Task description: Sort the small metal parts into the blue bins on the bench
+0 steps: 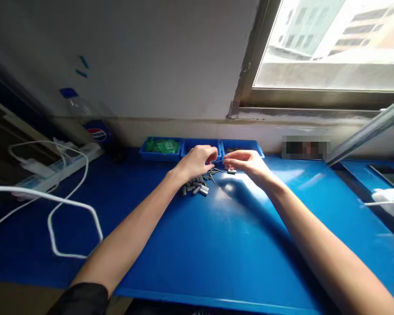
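Grey pieces [197, 187], piled, just nearer than the left grip [198, 158]; thin rods [212, 178] beside them. Left grip: fingers curled; right grip [249, 164]: fingertips gathered; contents, either: cannot tell. Three blue trays [160, 156], beyond both; blue bench [197, 245], beneath.

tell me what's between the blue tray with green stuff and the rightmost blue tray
In the head view, a third blue tray, partly hidden by the left hand, lies between the tray with green stuff and the rightmost tray.
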The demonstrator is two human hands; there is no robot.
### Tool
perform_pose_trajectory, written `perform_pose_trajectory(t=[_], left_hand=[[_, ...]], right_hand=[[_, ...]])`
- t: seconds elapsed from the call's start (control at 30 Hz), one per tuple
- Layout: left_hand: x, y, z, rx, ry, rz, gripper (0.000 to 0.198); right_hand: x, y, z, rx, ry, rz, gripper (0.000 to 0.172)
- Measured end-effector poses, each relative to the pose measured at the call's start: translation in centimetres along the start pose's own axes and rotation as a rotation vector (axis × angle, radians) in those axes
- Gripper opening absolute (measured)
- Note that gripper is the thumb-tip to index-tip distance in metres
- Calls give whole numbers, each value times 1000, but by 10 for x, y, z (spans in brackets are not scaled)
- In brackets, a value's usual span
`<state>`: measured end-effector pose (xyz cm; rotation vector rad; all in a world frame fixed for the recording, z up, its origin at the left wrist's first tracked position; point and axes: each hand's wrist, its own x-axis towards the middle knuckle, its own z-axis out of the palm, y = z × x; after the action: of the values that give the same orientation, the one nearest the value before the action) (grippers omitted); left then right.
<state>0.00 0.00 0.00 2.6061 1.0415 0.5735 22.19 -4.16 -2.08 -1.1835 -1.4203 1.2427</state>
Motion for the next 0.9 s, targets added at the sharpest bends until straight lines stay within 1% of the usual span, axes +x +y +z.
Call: perform_pose_trajectory(t=[0.1, 0.17, 0.23, 0.33, 0.47, 0.6, 0.7, 0.8, 0.9], left_hand=[[-5, 1, -1, 51, -82, -42, 12], [-7, 2, 0, 103, -127, -73, 16], [-8, 5, 2, 149, -172, -95, 19], [-8, 8, 8, 170, -220, -87, 20], [-8, 10, 14, 169, -200, -69, 24], [-9, 11, 10, 135, -177, -78, 26], [-9, 9, 3, 32, -141, -43, 25], [-7, 5, -2, -144, -66, 18, 22], [-4, 1, -3, -248, 94, 85, 20]], right_hand=[[6, 0, -6, 10, 269, -81, 34], [8, 1, -9, 35, 397, -117, 39], [8, 2, -12, 61, 455, -127, 44], [7, 3, -13, 60, 446, -113, 40], [7, 4, -9, 51, 417, -94, 33], [7, 4, -6, 42, 394, -85, 27], [7, 2, -6, 32, 365, -76, 24], [7, 0, -6, 17, 315, -63, 23], [5, -1, -4, 1, 232, -40, 24]])
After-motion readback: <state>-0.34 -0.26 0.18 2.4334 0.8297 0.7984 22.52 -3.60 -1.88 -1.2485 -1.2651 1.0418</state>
